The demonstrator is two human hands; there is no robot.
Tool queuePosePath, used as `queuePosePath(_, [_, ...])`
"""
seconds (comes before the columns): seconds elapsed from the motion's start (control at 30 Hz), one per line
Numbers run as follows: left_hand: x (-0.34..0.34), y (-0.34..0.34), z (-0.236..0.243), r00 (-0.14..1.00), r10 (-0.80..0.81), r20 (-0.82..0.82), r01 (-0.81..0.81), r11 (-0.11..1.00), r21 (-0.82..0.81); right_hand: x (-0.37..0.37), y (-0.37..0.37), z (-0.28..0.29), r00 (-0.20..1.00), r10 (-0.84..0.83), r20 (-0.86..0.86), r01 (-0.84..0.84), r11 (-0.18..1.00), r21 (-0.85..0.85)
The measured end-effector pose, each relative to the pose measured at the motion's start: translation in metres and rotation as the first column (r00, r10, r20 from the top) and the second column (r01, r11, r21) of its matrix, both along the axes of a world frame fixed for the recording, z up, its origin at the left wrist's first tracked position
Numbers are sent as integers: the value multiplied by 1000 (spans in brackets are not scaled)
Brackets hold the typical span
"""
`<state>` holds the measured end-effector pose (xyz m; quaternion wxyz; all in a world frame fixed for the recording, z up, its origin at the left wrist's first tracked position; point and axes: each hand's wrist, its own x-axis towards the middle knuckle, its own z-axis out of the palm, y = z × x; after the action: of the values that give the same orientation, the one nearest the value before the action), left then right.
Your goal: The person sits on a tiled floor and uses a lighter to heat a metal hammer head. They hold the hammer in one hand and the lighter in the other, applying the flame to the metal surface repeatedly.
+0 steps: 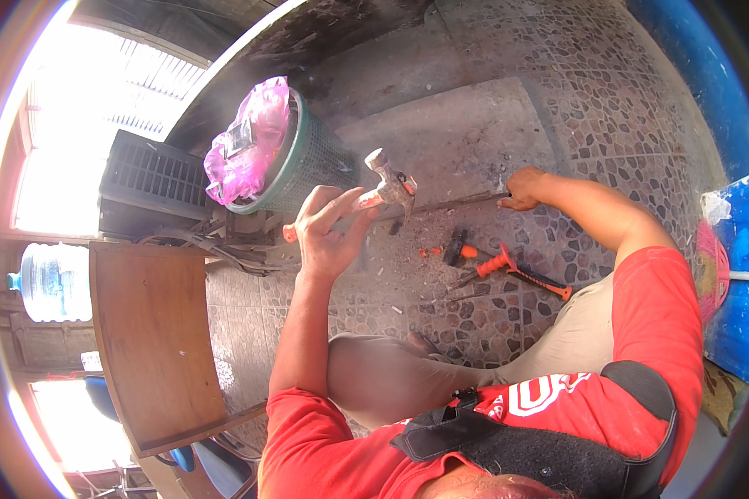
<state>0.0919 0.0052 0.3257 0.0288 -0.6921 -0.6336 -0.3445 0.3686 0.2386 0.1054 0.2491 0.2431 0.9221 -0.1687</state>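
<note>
My left hand (324, 229) is raised and wrapped round the handle of a claw hammer (384, 187). The hammer's worn metal head is up in the air, and the reddish end of its handle sticks out past my palm. My right hand (522, 189) is low at the broken edge of a grey concrete slab (466, 133). Its fingers are curled together, and what they hold, if anything, is too small to make out. On the floor between my hands and knees lie a black-headed hammer (455, 247) with an orange and black handle and a chisel (495, 263) with an orange hand guard.
A green basket (320, 158) with a pink plastic bag (254, 141) stands at the left, beside a black slatted unit (154, 179). Nearer are a wooden table (158, 341) and a water jug (57, 283). Rubble (408, 249) litters the stone-patterned floor. Blue surfaces (736, 291) border the right.
</note>
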Motion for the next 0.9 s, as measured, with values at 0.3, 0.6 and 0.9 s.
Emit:
queuePosePath(0.3, [-2,1,0,999,-26,-24,27,998,54,0,0,1,1000,1,8,-1,1000,2])
queuePosePath(0.6, [-9,2,-8,996,-74,-45,79,988,130,1,-1,-6,1000,7,5,-7,1000,5])
queuePosePath(0.9, [-10,-1,-9,995,-59,-80,76,971,227,1,-1,-5,1000,-2,3,2,1000,9])
